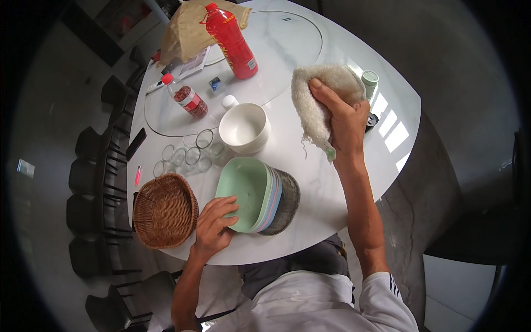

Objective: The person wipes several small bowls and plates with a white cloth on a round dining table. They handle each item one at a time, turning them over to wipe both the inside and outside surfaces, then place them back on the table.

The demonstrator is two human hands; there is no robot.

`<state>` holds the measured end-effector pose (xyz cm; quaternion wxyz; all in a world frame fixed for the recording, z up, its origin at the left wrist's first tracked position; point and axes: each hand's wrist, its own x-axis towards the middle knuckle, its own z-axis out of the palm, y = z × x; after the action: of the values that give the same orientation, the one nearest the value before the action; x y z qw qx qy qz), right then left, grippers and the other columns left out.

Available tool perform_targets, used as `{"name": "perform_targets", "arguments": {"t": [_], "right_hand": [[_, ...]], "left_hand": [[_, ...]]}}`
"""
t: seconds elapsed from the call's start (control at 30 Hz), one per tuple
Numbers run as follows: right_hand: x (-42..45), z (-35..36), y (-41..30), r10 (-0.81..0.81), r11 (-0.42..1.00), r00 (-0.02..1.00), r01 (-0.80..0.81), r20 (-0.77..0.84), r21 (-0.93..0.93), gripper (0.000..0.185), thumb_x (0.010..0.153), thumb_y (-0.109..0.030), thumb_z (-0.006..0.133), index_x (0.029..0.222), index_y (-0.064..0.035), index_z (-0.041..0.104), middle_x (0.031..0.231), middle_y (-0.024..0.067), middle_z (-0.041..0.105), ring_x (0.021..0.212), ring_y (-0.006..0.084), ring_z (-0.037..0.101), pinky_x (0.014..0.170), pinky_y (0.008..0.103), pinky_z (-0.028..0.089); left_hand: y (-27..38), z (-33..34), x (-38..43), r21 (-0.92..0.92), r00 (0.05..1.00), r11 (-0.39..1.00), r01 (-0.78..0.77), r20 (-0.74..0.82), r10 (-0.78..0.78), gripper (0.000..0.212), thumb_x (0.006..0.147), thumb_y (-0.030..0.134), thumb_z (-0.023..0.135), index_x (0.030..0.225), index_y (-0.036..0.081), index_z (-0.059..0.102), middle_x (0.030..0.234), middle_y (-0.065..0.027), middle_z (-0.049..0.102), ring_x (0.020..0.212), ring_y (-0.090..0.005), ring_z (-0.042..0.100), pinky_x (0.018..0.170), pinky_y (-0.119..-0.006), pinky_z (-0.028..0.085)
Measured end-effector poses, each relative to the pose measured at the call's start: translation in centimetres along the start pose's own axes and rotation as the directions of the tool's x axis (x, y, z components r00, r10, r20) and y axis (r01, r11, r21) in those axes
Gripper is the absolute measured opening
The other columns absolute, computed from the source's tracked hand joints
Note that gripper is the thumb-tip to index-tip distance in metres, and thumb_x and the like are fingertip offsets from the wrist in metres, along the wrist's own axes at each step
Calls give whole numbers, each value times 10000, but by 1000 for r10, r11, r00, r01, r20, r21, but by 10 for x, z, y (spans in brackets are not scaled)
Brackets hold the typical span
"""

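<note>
My right hand (pixel 348 120) is closed around a fluffy off-white cleaning cloth (pixel 309 97), raised over the right side of the table. A loose thread and a small green tag hang from the cloth's lower end. At the front of the table, my left hand (pixel 215 226) grips the near left rim of a pale green plastic basin (pixel 247 191). That basin is nested with blue and pink ones (pixel 271 203), tilted against a dark grey container (pixel 288 203). Just left of my left hand rests a brown woven basket (pixel 166 211).
Several drinking glasses (pixel 193 155) stand behind the basket, beside a white bowl (pixel 244 128). Farther back are a bottle with a red label (pixel 191 101), a large red bottle (pixel 234 45) and a paper bag (pixel 186 31). A phone (pixel 136 144) lies near the left edge; a green-lidded container (pixel 369 83) stands right.
</note>
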<state>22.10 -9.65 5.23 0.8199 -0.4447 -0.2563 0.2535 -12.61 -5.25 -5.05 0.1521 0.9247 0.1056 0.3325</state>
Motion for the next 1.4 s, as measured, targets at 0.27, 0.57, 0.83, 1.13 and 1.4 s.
{"name": "perform_targets", "arguments": {"t": [0.27,0.57,0.83,1.13,1.4], "right_hand": [[-1,1,0,30,1000,999,-30,16,8,248,933,-149,840,1065,57,797,877,113,794,675,144,746,600,272,601],[-3,4,-1,68,998,998,-68,11,0,245,927,-135,834,1068,61,789,916,102,795,749,145,756,682,288,619],[-4,6,4,37,999,999,-38,-16,-31,249,922,-163,857,1049,41,790,898,85,781,715,140,723,655,284,581],[-7,12,12,91,991,994,-84,62,-106,243,920,-149,863,1049,43,790,905,87,786,723,134,729,652,288,584],[-13,18,18,126,980,980,-99,157,-172,223,920,-140,860,1041,35,793,901,83,790,707,130,728,643,279,583]], "left_hand": [[18,-1,17,13,1000,1000,17,-19,-17,405,656,-133,782,1004,37,663,1173,-148,761,1223,-401,734,989,-529,581],[28,7,34,201,988,972,-120,124,96,236,747,-44,788,963,11,712,1164,-143,749,1208,-377,727,1035,-541,572],[34,-6,37,196,955,973,-120,291,60,171,840,67,770,1006,39,739,1242,-105,732,1318,-315,660,1220,-578,463],[33,-16,36,111,974,993,-48,226,22,152,794,47,803,936,76,758,1060,-43,752,1147,-256,725,1139,-544,523],[35,-33,55,-33,967,999,42,253,-33,207,738,27,856,907,61,742,941,-58,707,988,-274,712,1043,-498,551]]}}
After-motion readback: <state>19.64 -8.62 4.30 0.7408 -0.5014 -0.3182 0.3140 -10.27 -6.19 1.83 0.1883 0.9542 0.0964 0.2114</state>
